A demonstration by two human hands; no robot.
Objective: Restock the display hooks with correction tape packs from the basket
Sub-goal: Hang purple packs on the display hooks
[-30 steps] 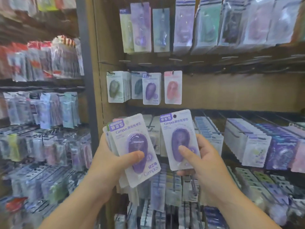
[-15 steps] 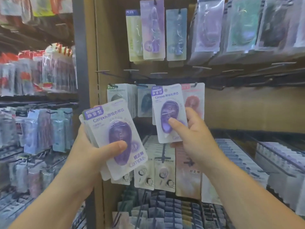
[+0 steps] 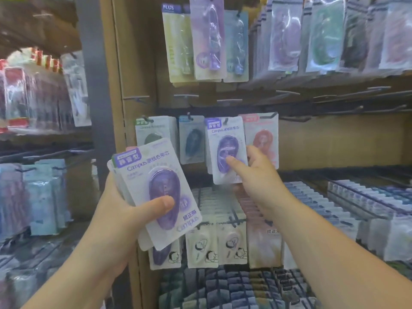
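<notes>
Correction tape stack (image 3: 156, 192) sits near left, fanned and tilted, clamped by left hand (image 3: 116, 210) with the thumb across the front pack. Right of it and farther in, single purple pack (image 3: 225, 150) stands upright, long axis vertical, pinched low by right hand (image 3: 254, 175), thumb on the blister. Its top edge meets the hook (image 3: 225, 118), between teal pack (image 3: 191, 139) and pink pack (image 3: 264, 139). Cannot tell if the hole is threaded. Hook lies above the grip, so right hand is nearer.

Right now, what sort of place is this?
Probably a stationery shop: carded packs hang from display hooks, the left hand holds a stack of packs, and the right hand pinches a purple pack.
</notes>
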